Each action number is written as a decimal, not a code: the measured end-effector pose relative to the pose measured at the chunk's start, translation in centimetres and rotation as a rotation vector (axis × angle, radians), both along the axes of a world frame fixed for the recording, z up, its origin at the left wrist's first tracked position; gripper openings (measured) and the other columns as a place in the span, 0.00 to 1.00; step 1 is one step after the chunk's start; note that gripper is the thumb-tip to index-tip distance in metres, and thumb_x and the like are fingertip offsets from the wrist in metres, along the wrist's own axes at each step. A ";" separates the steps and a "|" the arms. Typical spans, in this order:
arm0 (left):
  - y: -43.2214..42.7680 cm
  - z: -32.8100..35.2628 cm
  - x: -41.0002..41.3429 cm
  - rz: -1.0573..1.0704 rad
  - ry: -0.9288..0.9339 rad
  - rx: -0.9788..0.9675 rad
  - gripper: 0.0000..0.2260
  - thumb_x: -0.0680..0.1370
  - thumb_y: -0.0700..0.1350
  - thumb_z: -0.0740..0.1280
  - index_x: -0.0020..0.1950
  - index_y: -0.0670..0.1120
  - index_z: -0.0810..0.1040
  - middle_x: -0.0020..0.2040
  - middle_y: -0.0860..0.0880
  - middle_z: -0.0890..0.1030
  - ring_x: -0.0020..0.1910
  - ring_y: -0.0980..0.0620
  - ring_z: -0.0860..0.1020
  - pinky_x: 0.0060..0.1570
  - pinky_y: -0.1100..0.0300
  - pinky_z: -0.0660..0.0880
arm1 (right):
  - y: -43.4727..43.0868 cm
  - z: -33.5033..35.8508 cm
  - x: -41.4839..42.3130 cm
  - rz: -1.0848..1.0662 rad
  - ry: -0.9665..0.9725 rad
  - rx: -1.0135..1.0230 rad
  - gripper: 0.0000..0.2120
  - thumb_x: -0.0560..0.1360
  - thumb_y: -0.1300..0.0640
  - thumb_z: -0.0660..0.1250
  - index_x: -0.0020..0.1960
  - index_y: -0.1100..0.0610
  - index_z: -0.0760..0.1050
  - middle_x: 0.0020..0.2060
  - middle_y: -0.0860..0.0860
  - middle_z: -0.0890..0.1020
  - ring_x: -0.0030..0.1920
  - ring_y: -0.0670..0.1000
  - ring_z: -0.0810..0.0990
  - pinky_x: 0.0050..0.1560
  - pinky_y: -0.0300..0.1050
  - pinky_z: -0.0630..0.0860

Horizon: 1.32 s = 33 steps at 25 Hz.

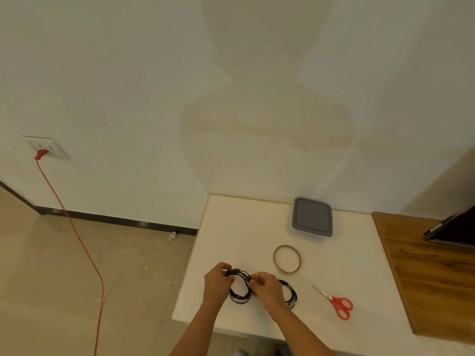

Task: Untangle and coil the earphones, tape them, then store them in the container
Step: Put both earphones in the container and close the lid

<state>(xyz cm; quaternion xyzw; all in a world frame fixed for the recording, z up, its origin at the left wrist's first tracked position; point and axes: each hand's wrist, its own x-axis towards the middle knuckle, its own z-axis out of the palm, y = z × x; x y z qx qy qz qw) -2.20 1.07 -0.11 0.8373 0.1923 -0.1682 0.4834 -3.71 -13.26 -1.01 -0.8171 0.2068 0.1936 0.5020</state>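
Note:
Black earphones (240,295) hang in a round coil between my two hands near the white table's front left corner. My left hand (218,283) pinches the coil's upper left, where the earbuds bunch together. My right hand (266,287) grips the coil's right side. A second black coil (291,295) lies on the table just right of my right hand, partly hidden by it. A roll of clear tape (287,259) lies flat behind my hands. The grey container (312,220), its lid on, sits further back. Red-handled scissors (336,303) lie to the right.
The white table (231,227) ends at its left edge, with floor beyond. A wooden surface (424,278) adjoins the table on the right and carries a dark laptop (452,231). A red cable (77,240) runs from a wall socket down across the floor.

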 end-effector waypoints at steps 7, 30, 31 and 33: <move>0.2 -2.1 1.2 -0.133 0.003 0.150 0.17 0.73 0.37 0.68 0.62 0.45 0.79 0.54 0.45 0.81 0.53 0.50 0.80 0.49 0.68 0.72 | 0.1 -2.6 0.5 -0.018 -0.116 -0.089 0.07 0.72 0.61 0.71 0.50 0.60 0.81 0.43 0.54 0.84 0.42 0.49 0.81 0.42 0.34 0.75; -12.8 0.3 4.6 -0.101 -0.021 -0.154 0.11 0.77 0.42 0.63 0.58 0.49 0.77 0.48 0.56 0.80 0.44 0.64 0.75 0.38 0.74 0.67 | -13.2 -2.9 13.1 0.340 -0.350 -0.908 0.39 0.69 0.43 0.72 0.70 0.65 0.66 0.69 0.64 0.70 0.69 0.70 0.65 0.69 0.64 0.61; -12.9 0.3 4.9 -0.101 -0.021 -0.156 0.11 0.77 0.42 0.63 0.58 0.49 0.77 0.48 0.56 0.79 0.45 0.63 0.75 0.39 0.73 0.67 | -12.9 -3.1 13.3 0.358 -0.355 -0.955 0.36 0.64 0.44 0.77 0.64 0.65 0.74 0.62 0.65 0.77 0.63 0.70 0.74 0.62 0.67 0.70; -13.0 0.2 5.3 -0.106 -0.023 -0.156 0.11 0.77 0.42 0.63 0.59 0.48 0.77 0.49 0.56 0.79 0.47 0.61 0.75 0.42 0.71 0.67 | -12.2 -3.2 13.4 0.362 -0.315 -0.975 0.31 0.57 0.47 0.82 0.53 0.64 0.81 0.50 0.64 0.83 0.52 0.69 0.81 0.49 0.66 0.78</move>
